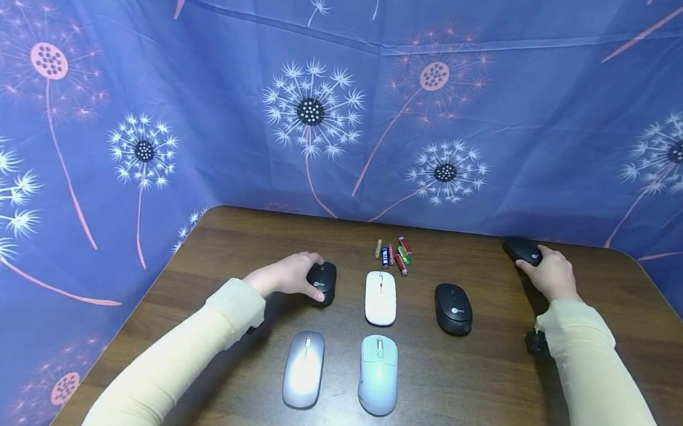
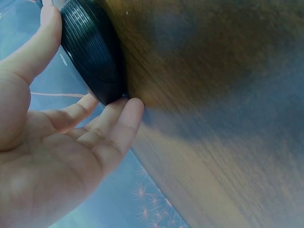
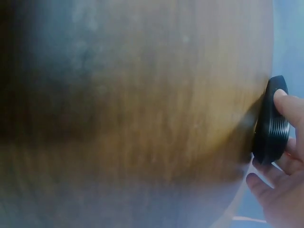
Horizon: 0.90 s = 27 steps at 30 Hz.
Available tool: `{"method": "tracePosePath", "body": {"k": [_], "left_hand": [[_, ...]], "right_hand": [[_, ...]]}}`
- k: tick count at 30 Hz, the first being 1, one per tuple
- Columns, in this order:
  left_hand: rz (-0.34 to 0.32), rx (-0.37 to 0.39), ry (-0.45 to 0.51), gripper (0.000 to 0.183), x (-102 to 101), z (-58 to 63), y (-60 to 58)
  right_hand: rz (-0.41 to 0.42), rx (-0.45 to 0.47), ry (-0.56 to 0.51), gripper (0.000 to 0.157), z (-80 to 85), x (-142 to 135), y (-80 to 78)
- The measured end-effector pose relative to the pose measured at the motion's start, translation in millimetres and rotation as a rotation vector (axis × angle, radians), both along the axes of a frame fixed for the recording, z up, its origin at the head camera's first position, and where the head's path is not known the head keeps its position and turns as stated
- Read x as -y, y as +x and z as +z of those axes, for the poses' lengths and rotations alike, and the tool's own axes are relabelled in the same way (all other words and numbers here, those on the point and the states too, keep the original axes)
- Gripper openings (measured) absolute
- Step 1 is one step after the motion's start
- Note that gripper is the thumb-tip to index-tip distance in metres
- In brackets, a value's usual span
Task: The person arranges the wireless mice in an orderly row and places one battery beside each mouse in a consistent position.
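Note:
My left hand (image 1: 289, 274) grips a black computer mouse (image 1: 325, 281) left of the table's middle, thumb at its near end and fingers at its far end. The left wrist view shows the ribbed side of this black mouse (image 2: 92, 52) between thumb and fingers. Far off at the back right, my right hand (image 1: 554, 275) holds another black mouse (image 1: 522, 249) by the table's back edge. In the right wrist view the thumb lies on one face of that mouse (image 3: 270, 128), and the fingers are partly hidden behind it.
Between the hands lie a white mouse (image 1: 380, 299) and a third black mouse (image 1: 454, 310). Nearer stand a grey mouse (image 1: 303, 370) and a light blue mouse (image 1: 378, 376). Several small batteries (image 1: 391, 255) lie loose behind the white mouse. A blue dandelion-print cloth (image 1: 371, 161) hangs behind the wooden table (image 1: 483, 405).

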<state>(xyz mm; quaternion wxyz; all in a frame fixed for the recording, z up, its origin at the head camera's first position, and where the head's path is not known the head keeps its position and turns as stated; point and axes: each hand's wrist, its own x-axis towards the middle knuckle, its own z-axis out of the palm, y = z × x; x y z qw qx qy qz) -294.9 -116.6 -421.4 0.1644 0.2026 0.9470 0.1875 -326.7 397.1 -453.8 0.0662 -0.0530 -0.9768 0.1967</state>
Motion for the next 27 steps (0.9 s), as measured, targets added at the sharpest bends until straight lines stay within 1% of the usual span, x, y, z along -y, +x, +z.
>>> {"method": "tracePosePath", "body": {"k": [6,14,22,27], "left_hand": [[0.005,-0.005,-0.005,0.079,-1.2,-0.8,2.4],[0.008,-0.016,-0.005,0.079,-2.8,-0.1,5.6],[-0.008,-0.038,-0.016,0.079,-2.4,-1.4,4.8],[-0.007,-0.030,-0.011,0.080,-2.7,-1.4,4.4]], "right_hand": [[-0.001,-0.005,0.012,0.072,-0.4,0.2,-0.1],[0.005,-0.056,0.005,0.069,-1.5,0.6,0.1],[-0.008,-0.083,-0.022,0.067,-5.9,-0.5,-2.8],[-0.008,-0.072,-0.022,0.068,-3.5,0.3,-0.9]]}}
